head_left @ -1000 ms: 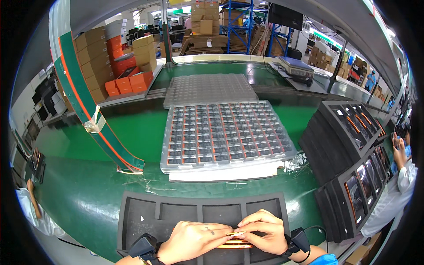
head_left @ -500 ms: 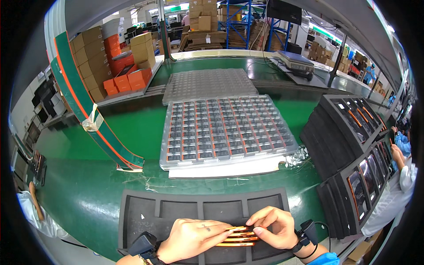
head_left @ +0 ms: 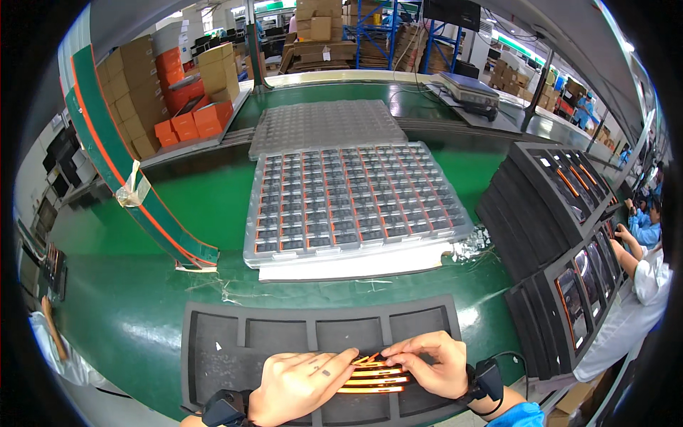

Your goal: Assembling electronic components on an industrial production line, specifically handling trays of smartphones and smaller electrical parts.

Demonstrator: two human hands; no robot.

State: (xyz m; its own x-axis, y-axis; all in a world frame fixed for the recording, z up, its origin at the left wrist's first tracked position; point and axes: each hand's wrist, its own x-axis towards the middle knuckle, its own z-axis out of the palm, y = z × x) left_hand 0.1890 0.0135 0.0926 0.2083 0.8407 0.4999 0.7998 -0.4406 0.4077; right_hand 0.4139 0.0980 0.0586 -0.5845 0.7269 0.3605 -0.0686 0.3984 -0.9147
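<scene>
Several thin black pieces with shiny orange edges (head_left: 373, 381) lie in a stack between my hands, above the black foam tray (head_left: 215, 329). My left hand (head_left: 295, 388) is closed along their left side, its fingers pressed together over the ends. From the right, my right hand (head_left: 435, 364) pinches the upper pieces between thumb and index finger. The uppermost orange strips slant against the rest. Part of the stack is hidden behind my fingers. The tray beneath has shallow compartments, with a small white scrap in the left one. Both wrists wear black strapped devices.
Beyond the foam tray stands a clear plastic tray (head_left: 356, 196) filled with rows of small dark, orange-edged parts. Another clear tray (head_left: 324, 122) sits behind it. Stacked black foam trays (head_left: 530, 220) rise at the right, near another person's arm (head_left: 626, 249). A green post (head_left: 160, 206) stands left.
The view has shifted slightly. The top orange-edged pieces now slant apart from the stack, and my left fingertips have come closer to my right fingertips.
</scene>
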